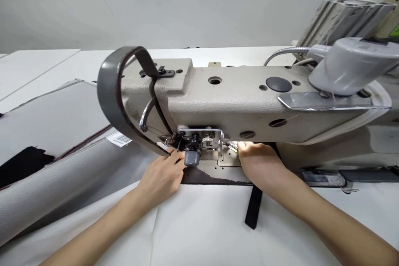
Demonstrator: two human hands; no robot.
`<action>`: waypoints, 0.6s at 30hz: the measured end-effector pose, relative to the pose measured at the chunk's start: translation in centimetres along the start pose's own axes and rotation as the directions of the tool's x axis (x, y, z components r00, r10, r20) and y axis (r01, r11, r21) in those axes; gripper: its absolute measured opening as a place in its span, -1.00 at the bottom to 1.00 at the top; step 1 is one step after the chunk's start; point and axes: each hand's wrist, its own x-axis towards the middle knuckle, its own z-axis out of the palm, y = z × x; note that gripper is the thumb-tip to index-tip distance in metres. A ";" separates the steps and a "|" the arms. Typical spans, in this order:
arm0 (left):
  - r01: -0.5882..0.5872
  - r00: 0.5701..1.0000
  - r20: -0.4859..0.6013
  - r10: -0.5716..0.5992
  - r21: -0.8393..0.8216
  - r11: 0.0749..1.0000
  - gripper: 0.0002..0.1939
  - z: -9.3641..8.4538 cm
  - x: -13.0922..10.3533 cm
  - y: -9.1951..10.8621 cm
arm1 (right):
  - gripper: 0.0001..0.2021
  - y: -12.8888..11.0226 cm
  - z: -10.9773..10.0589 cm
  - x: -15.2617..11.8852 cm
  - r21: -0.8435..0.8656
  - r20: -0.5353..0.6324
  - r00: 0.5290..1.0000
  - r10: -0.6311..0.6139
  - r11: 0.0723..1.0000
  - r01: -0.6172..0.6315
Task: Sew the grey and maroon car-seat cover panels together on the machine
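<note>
My left hand (pixel 165 174) is closed at the left end of the sewing machine (pixel 230 104), beside the needle area. Its fingers are curled over the edge of the grey fabric (pixel 143 160); the thumb is hidden. Under the machine arm reaches my right hand (pixel 262 162), its fingers bunched and the tips partly hidden. A small metal part (pixel 232 146) shows just left of those fingertips; I cannot tell whether they hold it. Below the right wrist, a black strap (pixel 254 210) hangs over the machine bed's front edge.
A large grey panel (pixel 56 104) with a dark red edge and a white barcode label (pixel 119 139) lies to the left. A curved grey guard (pixel 109 87) arches over the machine's head. At the right stands a grey lamp-like housing (pixel 349 66). The table (pixel 212 224) is white.
</note>
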 end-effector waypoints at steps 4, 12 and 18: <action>-0.032 0.999 -0.030 0.030 -0.065 0.997 -0.73 -0.6 0.3 0.3 | -0.73 0.2 -0.3 -1.2 -0.080 0.102 0.992 0.071 0.995 -0.063; -0.051 0.996 -0.081 0.046 -0.054 0.997 -0.72 -0.3 0.1 0.1 | -0.86 -0.3 -0.1 -3.2 0.028 0.011 0.999 0.048 0.998 -0.048; -0.033 0.997 -0.077 0.029 -0.050 0.998 -0.73 -0.3 0.2 0.2 | -0.83 0.1 -1.1 -4.9 0.357 0.067 0.998 0.007 0.934 -0.031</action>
